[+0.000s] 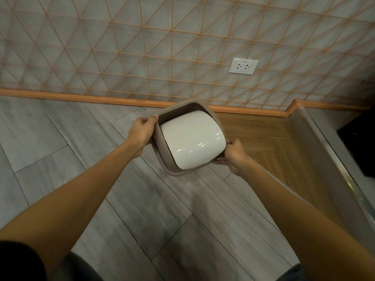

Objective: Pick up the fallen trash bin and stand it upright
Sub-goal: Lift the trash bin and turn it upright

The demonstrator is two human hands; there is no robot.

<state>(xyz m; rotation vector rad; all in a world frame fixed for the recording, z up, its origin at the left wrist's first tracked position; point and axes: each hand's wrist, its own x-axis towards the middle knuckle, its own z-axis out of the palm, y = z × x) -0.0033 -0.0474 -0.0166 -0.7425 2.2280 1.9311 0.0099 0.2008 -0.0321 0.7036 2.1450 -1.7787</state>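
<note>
The trash bin (162, 151) is a beige, rounded-square bin with a glossy white swing lid (192, 140), seen from above with its top facing me. It is held above the grey plank floor, close to the wall. My left hand (142, 132) grips the bin's left rim, thumb over the edge. My right hand (233, 154) holds the right side, fingers under the rim. Whether the bin's base touches the floor is hidden by the bin itself.
A tiled wall with orange lines and an orange skirting board (60, 95) runs behind the bin, with a white socket (243, 66) on it. A wooden floor patch (263, 138) and a metal-edged step (328, 151) lie to the right. A dark object (359, 138) stands at the far right.
</note>
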